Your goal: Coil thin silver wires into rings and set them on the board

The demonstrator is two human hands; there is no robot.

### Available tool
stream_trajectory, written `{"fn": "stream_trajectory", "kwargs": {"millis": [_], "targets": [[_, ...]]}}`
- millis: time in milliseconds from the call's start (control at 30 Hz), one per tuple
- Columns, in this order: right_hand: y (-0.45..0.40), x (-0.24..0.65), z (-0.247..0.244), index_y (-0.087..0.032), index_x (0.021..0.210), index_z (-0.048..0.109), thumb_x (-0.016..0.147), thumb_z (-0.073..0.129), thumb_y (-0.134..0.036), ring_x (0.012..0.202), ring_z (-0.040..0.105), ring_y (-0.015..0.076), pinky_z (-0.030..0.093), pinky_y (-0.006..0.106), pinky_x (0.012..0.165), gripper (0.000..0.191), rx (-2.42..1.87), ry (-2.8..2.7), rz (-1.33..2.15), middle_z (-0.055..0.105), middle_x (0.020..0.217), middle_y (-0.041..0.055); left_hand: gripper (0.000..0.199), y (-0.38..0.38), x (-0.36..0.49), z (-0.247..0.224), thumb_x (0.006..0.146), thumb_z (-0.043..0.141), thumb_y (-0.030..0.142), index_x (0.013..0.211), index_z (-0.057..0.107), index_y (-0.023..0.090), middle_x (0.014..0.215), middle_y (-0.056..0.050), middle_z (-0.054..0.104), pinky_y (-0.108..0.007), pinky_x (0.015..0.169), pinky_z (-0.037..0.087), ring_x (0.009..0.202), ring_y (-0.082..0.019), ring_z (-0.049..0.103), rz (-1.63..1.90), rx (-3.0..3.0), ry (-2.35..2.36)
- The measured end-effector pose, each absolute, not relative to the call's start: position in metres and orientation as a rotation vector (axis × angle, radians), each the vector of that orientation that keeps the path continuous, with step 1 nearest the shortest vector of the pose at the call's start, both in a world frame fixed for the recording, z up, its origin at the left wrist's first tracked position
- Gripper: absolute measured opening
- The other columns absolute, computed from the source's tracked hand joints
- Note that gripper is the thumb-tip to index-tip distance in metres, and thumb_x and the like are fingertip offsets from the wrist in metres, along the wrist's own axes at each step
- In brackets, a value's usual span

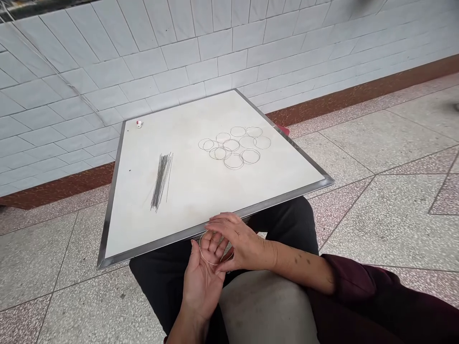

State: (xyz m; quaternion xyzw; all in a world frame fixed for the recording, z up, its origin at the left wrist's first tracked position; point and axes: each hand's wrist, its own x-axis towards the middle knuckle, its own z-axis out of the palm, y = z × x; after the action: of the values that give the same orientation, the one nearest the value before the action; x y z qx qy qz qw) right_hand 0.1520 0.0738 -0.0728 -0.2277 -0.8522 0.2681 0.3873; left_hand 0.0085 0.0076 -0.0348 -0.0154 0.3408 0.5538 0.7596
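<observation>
Just off the table's near edge, a thin wire ring [208, 261] lies over the palm and fingers of my left hand [205, 282], which is turned up with its fingers apart. My right hand [244, 241] curves over the ring's right side, thumb low and fingers high, gripping it. On the white table [193, 191], several thin wire rings [234, 161] overlap right of the middle. A bundle of straight dark wires [162, 181] lies on the left part of the tabletop.
A small red and white object [139, 124] sits near the table's far left corner. The metal rim [154, 248] runs just beyond my hands. My knees are under the near edge. A white tiled wall [179, 57] stands behind the table.
</observation>
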Motion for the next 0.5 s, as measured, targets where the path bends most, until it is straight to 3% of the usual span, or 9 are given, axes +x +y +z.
{"fn": "stream_trajectory", "kwargs": {"millis": [333,500], "targets": [[0.070,0.156,-0.067,-0.016,0.143,0.040,0.076,0.070,-0.068,0.127,0.047,0.0333,0.035,0.053,0.109,0.090,-0.533,-2.256,0.671,0.061,0.128,0.0158,0.053,0.007,0.003,-0.038,0.095,0.040,0.060,0.130,0.059,0.024,0.142,-0.009,0.055,-0.042,0.094,0.049,0.130,-0.029,0.050,1.180,0.082,0.633],[0.066,0.159,-0.065,-0.020,0.139,0.044,0.095,0.058,-0.045,0.126,0.048,0.0294,0.039,0.051,0.106,0.053,-0.639,-2.264,0.723,0.064,0.125,0.0114,0.061,0.005,-0.006,-0.042,0.094,0.037,0.064,0.129,0.060,0.020,0.133,-0.014,0.061,-0.042,0.089,0.048,0.122,-0.032,0.056,1.067,0.133,0.638]]}}
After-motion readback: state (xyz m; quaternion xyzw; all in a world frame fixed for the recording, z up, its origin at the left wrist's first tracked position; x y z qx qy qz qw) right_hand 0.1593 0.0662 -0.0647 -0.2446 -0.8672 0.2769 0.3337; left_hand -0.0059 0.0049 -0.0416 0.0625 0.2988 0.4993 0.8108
